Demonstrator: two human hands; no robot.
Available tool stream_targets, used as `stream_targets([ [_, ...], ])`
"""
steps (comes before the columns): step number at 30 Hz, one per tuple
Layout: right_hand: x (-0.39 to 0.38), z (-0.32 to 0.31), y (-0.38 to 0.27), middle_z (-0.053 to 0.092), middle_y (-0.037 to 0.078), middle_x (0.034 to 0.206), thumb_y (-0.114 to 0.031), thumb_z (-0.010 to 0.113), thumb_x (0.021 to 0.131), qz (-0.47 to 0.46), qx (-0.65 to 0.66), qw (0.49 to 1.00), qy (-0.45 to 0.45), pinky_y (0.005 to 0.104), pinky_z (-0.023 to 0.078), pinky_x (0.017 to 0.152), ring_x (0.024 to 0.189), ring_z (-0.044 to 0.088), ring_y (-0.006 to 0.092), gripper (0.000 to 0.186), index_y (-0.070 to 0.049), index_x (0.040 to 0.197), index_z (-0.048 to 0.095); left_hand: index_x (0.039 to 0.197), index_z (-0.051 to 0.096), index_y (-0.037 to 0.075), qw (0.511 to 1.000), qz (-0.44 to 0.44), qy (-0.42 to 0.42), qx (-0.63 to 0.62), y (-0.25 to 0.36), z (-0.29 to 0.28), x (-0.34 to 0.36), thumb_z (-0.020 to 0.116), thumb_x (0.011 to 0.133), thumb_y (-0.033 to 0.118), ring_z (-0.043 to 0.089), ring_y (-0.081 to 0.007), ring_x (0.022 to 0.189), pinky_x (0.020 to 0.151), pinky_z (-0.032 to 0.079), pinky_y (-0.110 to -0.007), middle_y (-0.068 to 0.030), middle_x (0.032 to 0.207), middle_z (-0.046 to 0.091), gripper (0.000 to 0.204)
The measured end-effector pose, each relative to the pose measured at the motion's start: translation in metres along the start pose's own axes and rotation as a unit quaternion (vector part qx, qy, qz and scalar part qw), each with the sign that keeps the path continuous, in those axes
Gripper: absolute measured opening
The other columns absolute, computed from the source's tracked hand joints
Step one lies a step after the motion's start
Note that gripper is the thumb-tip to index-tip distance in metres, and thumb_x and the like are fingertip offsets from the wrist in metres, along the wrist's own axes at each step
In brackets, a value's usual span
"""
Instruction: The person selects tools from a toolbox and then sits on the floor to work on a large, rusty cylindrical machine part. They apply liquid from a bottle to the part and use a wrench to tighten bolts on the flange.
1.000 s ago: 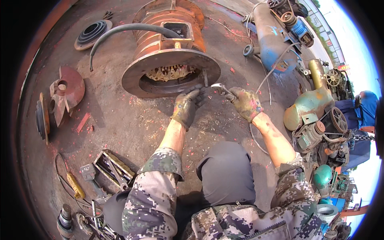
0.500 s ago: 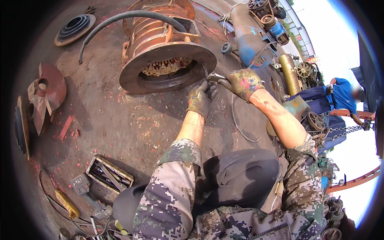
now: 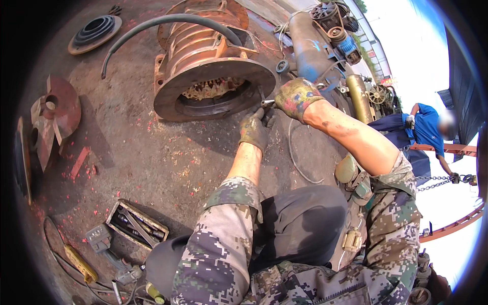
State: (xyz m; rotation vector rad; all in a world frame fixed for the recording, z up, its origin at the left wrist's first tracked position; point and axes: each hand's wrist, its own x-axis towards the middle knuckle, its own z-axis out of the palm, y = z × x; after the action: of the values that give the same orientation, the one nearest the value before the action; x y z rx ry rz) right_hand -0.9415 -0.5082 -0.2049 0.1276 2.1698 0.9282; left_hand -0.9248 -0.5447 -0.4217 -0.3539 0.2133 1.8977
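Note:
A rusty ribbed cylindrical housing (image 3: 185,38) lies on its side with its wide round flange (image 3: 183,96) facing me, an uneven pale-and-dark interior showing in the opening. At the flange's right edge is an upright rod or bolt (image 3: 262,92), with a small metal wrench (image 3: 268,102) at its lower end. My gloved right hand (image 3: 299,99) is closed on the wrench, mostly covering it. My gloved left hand (image 3: 254,131) sits just below, fingers curled near the bolt's lower end; what they hold is hidden.
A person in blue (image 3: 427,132) holds a chain (image 3: 434,184) at right, beside compressor tanks (image 3: 307,46) and machinery. Left lie a bladed disc (image 3: 66,107) and ringed plate (image 3: 89,35); below are a toolbox (image 3: 137,223), power tool (image 3: 99,239) and cabled controller (image 3: 81,264). A hose (image 3: 168,20) arches over the housing.
My left hand has moved right to the flange's edge. My right hand has risen and swung over the wrench. The view has shifted, showing more of the person in blue.

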Motion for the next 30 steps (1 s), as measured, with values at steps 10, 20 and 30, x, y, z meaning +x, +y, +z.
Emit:
stream_targets([
  [10,0.011,-0.018,-0.007,0.079,0.011,0.095,-0.01,0.068,0.085,-0.057,-0.052,0.997,0.001,0.0427,0.062,0.077,0.092,0.077,0.0304,0.018,-0.009,0.097,0.081,0.132,0.059,0.01,1.0,0.011,0.027,-0.007,-0.003,-0.001,0.008,0.054,0.106,0.013,0.066,-0.0212,0.112,0.09,0.053,-0.037,-0.0057,0.126,0.066,0.027],
  [20,0.026,-0.06,-0.035,0.079,0.006,0.098,-0.014,0.073,0.082,-0.092,-0.153,0.983,-0.041,0.0395,0.06,0.076,0.095,0.076,0.0266,0.017,-0.015,0.097,0.082,0.131,0.059,0.006,1.0,0.019,-0.001,-0.014,0.001,-0.005,0.001,0.059,0.102,0.011,0.065,-0.0214,0.111,0.094,0.054,-0.036,-0.0084,0.123,0.066,0.029],
  [30,0.031,-0.038,-0.015,0.079,0.011,0.097,-0.015,0.07,0.084,-0.103,-0.11,0.988,-0.023,0.0413,0.061,0.08,0.093,0.077,0.0297,0.017,-0.01,0.096,0.081,0.134,0.058,0.006,0.999,0.032,-0.002,0.021,0.006,-0.001,-0.013,0.056,0.106,0.014,0.066,-0.0201,0.11,0.093,0.055,-0.036,-0.0044,0.126,0.066,0.029],
])
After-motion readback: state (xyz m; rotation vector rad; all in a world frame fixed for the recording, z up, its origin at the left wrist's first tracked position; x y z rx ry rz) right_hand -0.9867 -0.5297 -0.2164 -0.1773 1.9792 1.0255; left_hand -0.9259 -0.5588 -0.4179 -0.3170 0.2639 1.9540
